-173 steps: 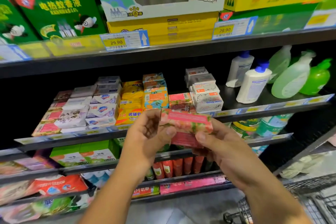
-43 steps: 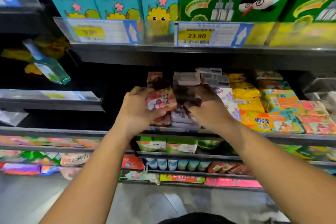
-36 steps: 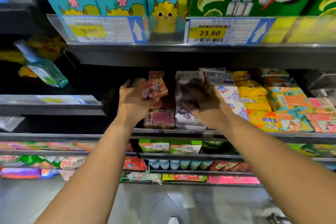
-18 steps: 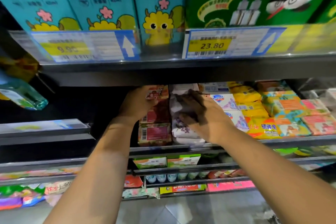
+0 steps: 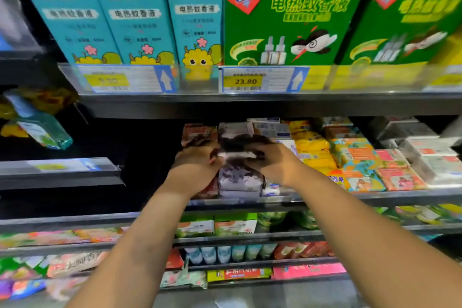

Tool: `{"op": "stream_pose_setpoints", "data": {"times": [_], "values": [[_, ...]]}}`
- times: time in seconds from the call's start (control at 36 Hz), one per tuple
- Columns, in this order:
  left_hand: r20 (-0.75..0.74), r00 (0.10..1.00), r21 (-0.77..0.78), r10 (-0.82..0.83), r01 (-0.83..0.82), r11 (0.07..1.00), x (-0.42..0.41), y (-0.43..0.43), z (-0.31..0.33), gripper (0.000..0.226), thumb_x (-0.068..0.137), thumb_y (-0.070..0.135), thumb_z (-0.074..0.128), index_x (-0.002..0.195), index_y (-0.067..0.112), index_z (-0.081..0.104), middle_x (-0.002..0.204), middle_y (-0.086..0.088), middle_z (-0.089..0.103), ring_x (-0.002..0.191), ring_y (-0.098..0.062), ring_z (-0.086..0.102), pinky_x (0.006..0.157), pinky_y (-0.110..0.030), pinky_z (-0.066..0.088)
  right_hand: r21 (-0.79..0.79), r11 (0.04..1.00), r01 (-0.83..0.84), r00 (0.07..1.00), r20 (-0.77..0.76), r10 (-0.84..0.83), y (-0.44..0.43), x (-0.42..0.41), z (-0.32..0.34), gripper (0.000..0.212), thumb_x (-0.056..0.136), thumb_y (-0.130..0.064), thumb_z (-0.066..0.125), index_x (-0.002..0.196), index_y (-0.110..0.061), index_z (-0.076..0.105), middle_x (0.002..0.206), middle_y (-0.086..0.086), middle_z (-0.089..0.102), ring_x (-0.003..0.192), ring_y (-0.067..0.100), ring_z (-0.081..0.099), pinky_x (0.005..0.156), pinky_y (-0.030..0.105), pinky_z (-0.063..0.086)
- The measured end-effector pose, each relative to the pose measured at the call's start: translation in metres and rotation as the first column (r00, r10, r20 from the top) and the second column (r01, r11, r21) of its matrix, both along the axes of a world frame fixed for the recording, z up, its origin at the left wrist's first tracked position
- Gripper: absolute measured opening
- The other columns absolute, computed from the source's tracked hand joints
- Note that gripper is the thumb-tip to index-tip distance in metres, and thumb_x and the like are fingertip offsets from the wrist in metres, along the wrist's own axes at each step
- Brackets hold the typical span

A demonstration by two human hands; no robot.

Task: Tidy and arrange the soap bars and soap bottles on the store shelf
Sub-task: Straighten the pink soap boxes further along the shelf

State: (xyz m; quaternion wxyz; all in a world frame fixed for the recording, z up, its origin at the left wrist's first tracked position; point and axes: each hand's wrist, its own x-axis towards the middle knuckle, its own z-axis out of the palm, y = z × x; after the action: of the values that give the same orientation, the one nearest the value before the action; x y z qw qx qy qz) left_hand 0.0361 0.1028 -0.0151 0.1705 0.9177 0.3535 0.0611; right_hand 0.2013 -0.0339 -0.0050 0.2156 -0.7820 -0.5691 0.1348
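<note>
With left hand (image 5: 197, 161) and right hand (image 5: 272, 160) both closed in a grip on the lilac soap bar (image 5: 236, 155) atop its stack, at twelve o'clock on the shelf (image 5: 375, 197): lower flat, edges squared, release gently.

Teal boxes (image 5: 140, 20) carry pink flowers and yellow cartoon creatures; beside them, green boxes (image 5: 290, 20) bear yellow lettering and a red triangle. A yellow price tag (image 5: 243, 81) reads 23.80. White soap bars (image 5: 240, 177) show purple blotches; neighbouring soap packs (image 5: 311, 144) are yellow.
</note>
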Motion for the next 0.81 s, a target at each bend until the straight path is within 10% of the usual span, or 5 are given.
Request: {"op": "stream_pose_setpoints", "data": {"times": [0.17, 0.39, 0.56, 0.81], "values": [[0.062, 0.953, 0.19, -0.297, 0.281, 0.941, 0.038, -0.06, 0.006, 0.053, 0.096, 0.056, 0.038, 0.133, 0.025, 0.059, 0.139, 0.0, 0.058, 0.119, -0.03, 0.06, 0.099, -0.036, 0.047, 0.012, 0.992, 0.126, 0.992, -0.013, -0.126, -0.06, 0.057, 0.007, 0.025, 0.089, -0.021, 0.072, 0.114, -0.016, 0.072, 0.113, 0.004, 0.064, 0.101, 0.022, 0.062, 0.088, 0.03, 0.05], [-0.044, 0.921, 0.126, -0.388, 0.39, 0.912, 0.118, -0.125, -0.003, 0.054, 0.101, 0.056, 0.038, 0.15, 0.034, 0.035, 0.16, 0.012, 0.027, 0.145, -0.019, 0.027, 0.116, -0.031, 0.019, -0.017, 0.94, 0.341, 0.936, 0.104, -0.337, -0.159, 0.152, 0.014, 0.025, 0.085, -0.011, 0.073, 0.111, -0.011, 0.075, 0.11, 0.0, 0.066, 0.104, 0.016, 0.061, 0.081, 0.005, 0.035], [-0.066, 0.915, 0.143, -0.397, 0.402, 0.904, 0.183, -0.168, -0.006, 0.058, 0.098, 0.058, 0.042, 0.148, 0.029, 0.035, 0.159, 0.009, 0.026, 0.143, -0.022, 0.031, 0.114, -0.036, 0.026, -0.158, 0.923, 0.352, 0.926, 0.206, -0.318, -0.213, 0.217, 0.018, 0.037, 0.077, -0.037, 0.083, 0.109, -0.02, 0.074, 0.1, 0.005, 0.073, 0.093, 0.025, 0.068, 0.082, 0.032, 0.051], [-0.035, 0.943, 0.165, -0.33, 0.331, 0.929, 0.266, -0.204, -0.004, 0.075, 0.095, 0.061, 0.01, 0.156, 0.022, 0.026, 0.168, -0.003, 0.004, 0.153, -0.024, -0.009, 0.124, -0.046, -0.001, -0.475, 0.835, 0.277, 0.915, 0.396, -0.078, -0.223, 0.254, 0.024, 0.077, 0.083, -0.037, 0.072, 0.151, -0.042, 0.034, 0.159, -0.011, 0.034, 0.144, 0.028, 0.023, 0.116, 0.05, 0.018]]}}
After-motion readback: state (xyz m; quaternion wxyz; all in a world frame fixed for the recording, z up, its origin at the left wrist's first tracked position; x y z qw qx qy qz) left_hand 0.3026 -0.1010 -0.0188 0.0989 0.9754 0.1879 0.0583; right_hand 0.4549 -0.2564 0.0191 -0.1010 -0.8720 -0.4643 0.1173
